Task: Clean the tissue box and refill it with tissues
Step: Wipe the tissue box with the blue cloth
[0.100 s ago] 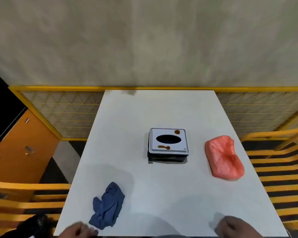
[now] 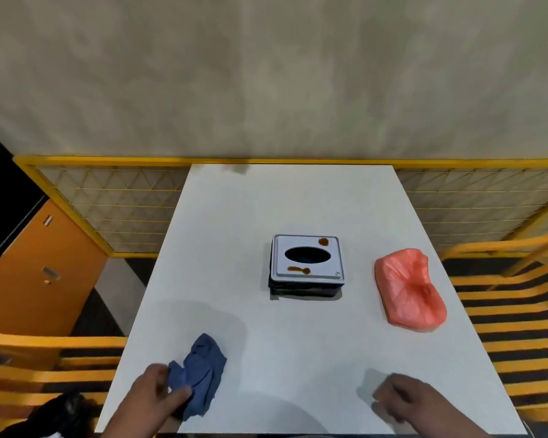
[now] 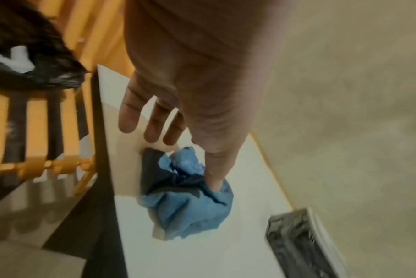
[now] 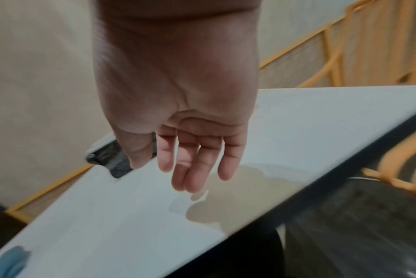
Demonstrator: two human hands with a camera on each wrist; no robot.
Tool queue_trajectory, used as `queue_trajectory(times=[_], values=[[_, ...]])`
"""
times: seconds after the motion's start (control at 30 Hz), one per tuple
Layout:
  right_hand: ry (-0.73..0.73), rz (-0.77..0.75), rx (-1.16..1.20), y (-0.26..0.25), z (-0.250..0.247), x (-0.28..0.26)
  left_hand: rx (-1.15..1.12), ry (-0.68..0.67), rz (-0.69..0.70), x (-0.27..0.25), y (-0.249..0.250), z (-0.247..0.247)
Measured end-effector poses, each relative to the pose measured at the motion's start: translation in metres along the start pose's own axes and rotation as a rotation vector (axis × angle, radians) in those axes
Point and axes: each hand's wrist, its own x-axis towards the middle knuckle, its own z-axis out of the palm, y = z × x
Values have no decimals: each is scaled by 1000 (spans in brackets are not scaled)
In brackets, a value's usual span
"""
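Note:
The tissue box (image 2: 307,267) sits mid-table, dark-sided with a grey lid, an oval opening and brown stains (image 2: 298,269) on top. It shows blurred in the left wrist view (image 3: 297,240) and behind the thumb in the right wrist view (image 4: 107,159). A pink pack of tissues (image 2: 408,292) lies to its right. A crumpled blue cloth (image 2: 200,371) lies near the front left. My left hand (image 2: 159,393) is at its near end, thumb pressed into the cloth (image 3: 190,206), fingers (image 3: 152,127) straight. My right hand (image 2: 396,399) hovers with fingers (image 4: 197,169) relaxed and holds nothing.
The white table (image 2: 298,200) backs onto a yellow mesh railing (image 2: 108,197) and a beige wall. Yellow slatted chairs (image 2: 513,311) stand on both sides. An orange cabinet (image 2: 38,263) is at the left, and a black bag (image 2: 60,412) by the front left corner.
Both hands have moved forward from the table's near edge. The left hand has reached the blue cloth and touches it.

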Motion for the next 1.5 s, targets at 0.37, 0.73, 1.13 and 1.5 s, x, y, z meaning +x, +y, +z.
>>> queue_trajectory(times=[0.37, 0.73, 1.13, 1.5], values=[[-216, -160, 136, -122, -12, 42, -204, -484, 343, -10, 147, 27], [35, -201, 313, -98, -64, 67, 12, -354, 758, 9, 279, 24], [464, -265, 153, -108, -63, 101, 157, -231, 634, 100, 251, 17], [400, -409, -255, -172, 23, 157, -120, -217, 720, 94, 227, 45]])
